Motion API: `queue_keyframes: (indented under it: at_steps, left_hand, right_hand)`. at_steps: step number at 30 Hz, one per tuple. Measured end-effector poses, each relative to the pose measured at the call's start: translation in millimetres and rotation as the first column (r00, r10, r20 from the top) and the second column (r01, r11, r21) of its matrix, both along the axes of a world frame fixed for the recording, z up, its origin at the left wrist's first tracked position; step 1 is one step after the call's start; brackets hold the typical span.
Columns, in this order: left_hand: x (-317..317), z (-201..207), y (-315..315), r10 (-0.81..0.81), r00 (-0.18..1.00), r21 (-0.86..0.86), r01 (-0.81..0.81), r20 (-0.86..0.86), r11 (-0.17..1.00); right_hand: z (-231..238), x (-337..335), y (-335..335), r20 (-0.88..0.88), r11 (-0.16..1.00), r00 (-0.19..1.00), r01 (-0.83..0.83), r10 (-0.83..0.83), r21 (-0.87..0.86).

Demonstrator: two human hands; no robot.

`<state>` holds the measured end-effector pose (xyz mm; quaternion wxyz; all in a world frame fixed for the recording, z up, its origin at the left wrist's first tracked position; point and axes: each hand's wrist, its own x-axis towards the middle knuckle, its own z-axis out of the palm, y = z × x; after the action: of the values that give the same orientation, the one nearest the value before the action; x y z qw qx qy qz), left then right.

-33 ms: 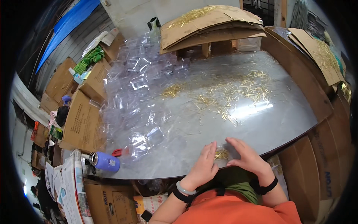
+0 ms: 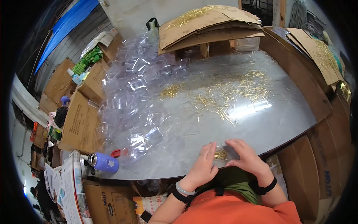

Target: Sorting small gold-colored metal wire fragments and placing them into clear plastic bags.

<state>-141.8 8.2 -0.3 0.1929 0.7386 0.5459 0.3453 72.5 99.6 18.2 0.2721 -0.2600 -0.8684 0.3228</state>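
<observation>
My left hand [image 2: 202,163] and right hand [image 2: 246,156], fingers loose, flanked a small bunch of gold wires [image 2: 220,154] near the table's [image 2: 278,128] close edge. That bunch looked gathered; from it, scattered wires [image 2: 256,90] at twelve o'clock lay ungathered, clear trays [image 2: 138,86] at ten.

I'm in a workshop: cardboard boxes [image 2: 82,125] edge my grey table [image 2: 285,121], strewn with clear plastic trays [image 2: 138,84] and gold-coloured wires [image 2: 256,89].

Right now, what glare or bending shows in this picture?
Head view: a bright white reflection on the grey table beside scattered golden wire pieces; same head view, glints on the clear plastic trays; toward its rim, brown cardboard looks curved and the corners go black.
</observation>
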Motion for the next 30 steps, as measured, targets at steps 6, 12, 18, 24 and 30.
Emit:
queue_keyframes:
  at_steps: [6, 12, 18, 24, 30]
  left_hand:
    - [5.5, -8.3, -0.1, 0.042, 0.976, 0.115, -0.018, -0.213, 0.993]
    - [0.9, -10.9, -2.9, 0.044, 0.984, 0.09, -0.028, -0.17, 0.996]
    - [-1.0, -6.6, -2.0, 0.02, 0.996, 0.059, -0.014, -0.088, 0.998]
    - [2.8, -5.6, 0.4, 0.063, 0.966, 0.111, -0.036, -0.251, 0.993]
    - [6.1, -12.5, 0.4, 0.092, 0.958, 0.144, -0.055, -0.27, 0.988]
  right_hand:
    - [-21.3, -18.9, -12.5, 0.025, 0.973, 0.988, 0.148, -0.155, 0.177]
    - [-4.2, -18.1, -6.4, -0.059, 0.996, 0.995, 0.087, -0.086, 0.02]
    - [-3.7, -6.8, 8.0, 0.123, 0.991, 0.992, 0.007, -0.024, 0.135]
    - [-20.2, -26.4, -21.9, -0.052, 0.982, 0.982, 0.185, -0.183, 0.033]
    - [-23.5, -65.1, -43.5, -0.099, 0.98, 0.978, 0.189, -0.182, 0.065]
